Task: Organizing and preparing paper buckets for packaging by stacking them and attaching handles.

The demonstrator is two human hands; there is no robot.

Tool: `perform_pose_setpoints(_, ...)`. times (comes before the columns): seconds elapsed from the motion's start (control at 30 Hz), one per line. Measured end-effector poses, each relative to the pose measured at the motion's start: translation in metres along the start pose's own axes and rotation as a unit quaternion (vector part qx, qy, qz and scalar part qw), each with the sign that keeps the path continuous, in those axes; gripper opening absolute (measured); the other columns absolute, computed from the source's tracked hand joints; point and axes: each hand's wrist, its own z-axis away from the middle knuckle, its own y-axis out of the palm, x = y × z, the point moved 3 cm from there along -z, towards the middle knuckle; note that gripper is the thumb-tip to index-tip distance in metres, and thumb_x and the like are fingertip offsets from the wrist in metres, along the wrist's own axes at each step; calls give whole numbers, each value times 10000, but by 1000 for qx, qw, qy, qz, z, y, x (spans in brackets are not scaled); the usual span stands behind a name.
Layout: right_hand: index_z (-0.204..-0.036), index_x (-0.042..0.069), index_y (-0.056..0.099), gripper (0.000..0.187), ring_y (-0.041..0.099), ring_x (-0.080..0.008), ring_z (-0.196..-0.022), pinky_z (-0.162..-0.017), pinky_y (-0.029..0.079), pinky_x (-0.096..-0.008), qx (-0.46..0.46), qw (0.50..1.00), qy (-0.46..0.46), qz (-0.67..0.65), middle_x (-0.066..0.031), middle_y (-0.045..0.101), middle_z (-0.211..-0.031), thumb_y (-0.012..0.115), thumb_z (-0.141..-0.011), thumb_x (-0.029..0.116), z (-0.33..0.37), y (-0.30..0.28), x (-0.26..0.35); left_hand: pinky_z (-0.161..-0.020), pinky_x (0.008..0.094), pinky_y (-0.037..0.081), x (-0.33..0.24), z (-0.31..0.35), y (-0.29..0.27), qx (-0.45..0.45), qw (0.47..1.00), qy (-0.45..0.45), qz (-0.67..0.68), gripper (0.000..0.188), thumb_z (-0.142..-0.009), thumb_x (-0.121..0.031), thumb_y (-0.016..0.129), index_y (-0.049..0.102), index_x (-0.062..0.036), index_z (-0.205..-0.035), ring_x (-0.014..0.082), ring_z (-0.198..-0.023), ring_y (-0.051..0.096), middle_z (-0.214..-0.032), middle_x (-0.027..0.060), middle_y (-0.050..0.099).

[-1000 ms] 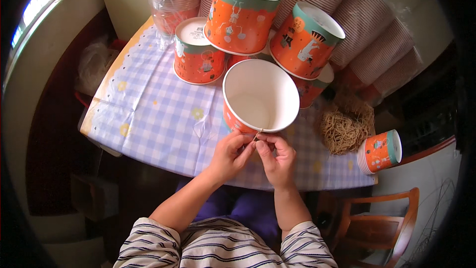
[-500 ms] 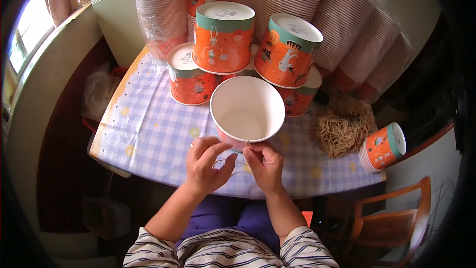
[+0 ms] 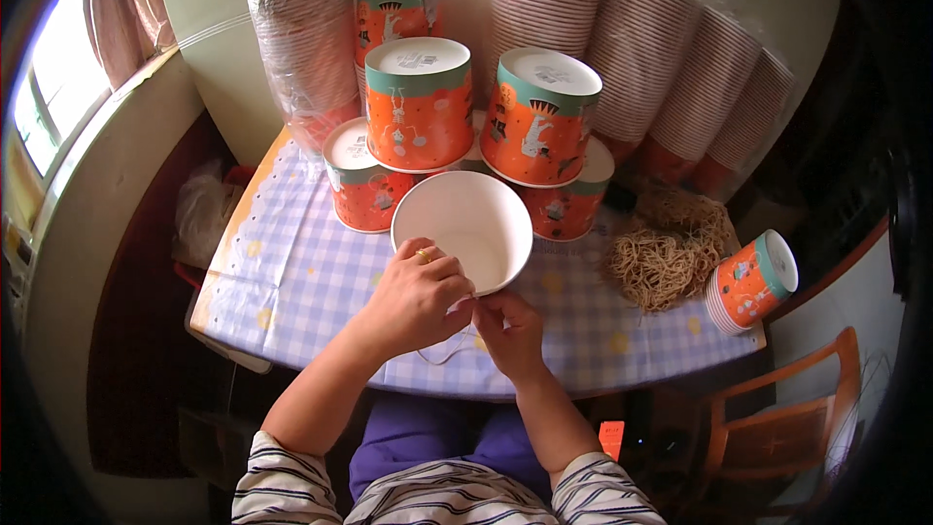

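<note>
White paper inside, orange print outside: the open paper bucket (image 3: 463,230) stands mouth-up on the checked worktop (image 3: 292,272), and I am working at the part of its rim nearest me. My left hand (image 3: 413,297) lies over that near rim, fingers curled down, thumb and fingertips closed on what looks like a thin cord (image 3: 442,350) whose slack hangs in a small loop just below my knuckles. My right hand (image 3: 510,331) sits just beside it, a little lower and off the bucket, fingertips pinched on the same cord where the two hands meet. Neither hand is spread; both are closed in a fine pinch, almost touching each other.

To do this well, I judge the cord should be kept taut between the two pinches, with the left hand steadying the rim so the bucket does not tip toward me. Whether there is a hole in the wall I cannot tell; my left hand hides that spot.

Behind the bucket, upturned printed buckets (image 3: 418,102) are stacked, touching one another, with wrapped sleeves of nested cups (image 3: 622,49) behind them. A loose heap of cords (image 3: 666,248) lies to the right, near a small stack of cups on its side (image 3: 753,282), well apart from my hands.
</note>
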Motion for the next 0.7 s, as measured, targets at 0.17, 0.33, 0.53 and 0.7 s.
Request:
perform_pose_setpoints(0.17, -877, 31, 636, 70, 461, -33, -590, -512, 372, -203, -9, 1000, -28, 5, -8, 590, -754, 664, -828, 73, -1, -1, 1, -782, 379, 474, 5, -7, 1, 4, 999, 36, 19, 83, -639, -142, 695, 643, -92, -680, 239, -691, 594, -683, 32, 573)
perform_pose_setpoints(0.33, -903, 34, 632, 82, 472, -36, -601, -516, 378, -202, -7, 1000, -25, 1, -12, 588, -751, 660, -829, 57, 1, -1, 1, -733, 366, 496, 5, -7, 6, 16, 999, 34, 29, 104, -624, -137, 700, 614, -84, -649, 254, -662, 590, -655, 42, 560)
perform_pose_setpoints(0.53, -909, 21, 628, 95, 550, -56, -646, -568, 439, -209, 3, 1000, -14, -9, -35, 635, -778, 665, -833, 64, 0, -1, 1, -780, 373, 500, 7, -7, 9, -10, 997, 67, 46, 116, -613, -102, 691, 577, -82, -623, 245, -652, 589, -634, 39, 552)
perform_pose_setpoints(0.7, -912, 16, 625, 83, 548, -60, -659, -572, 441, -215, 12, 1000, -10, 7, -33, 623, -785, 649, -837, 42, -1, 0, 1, -822, 396, 503, 11, -2, 11, -14, 997, 69, 39, 119, -627, -92, 701, 586, -86, -656, 226, -650, 600, -643, 32, 568)
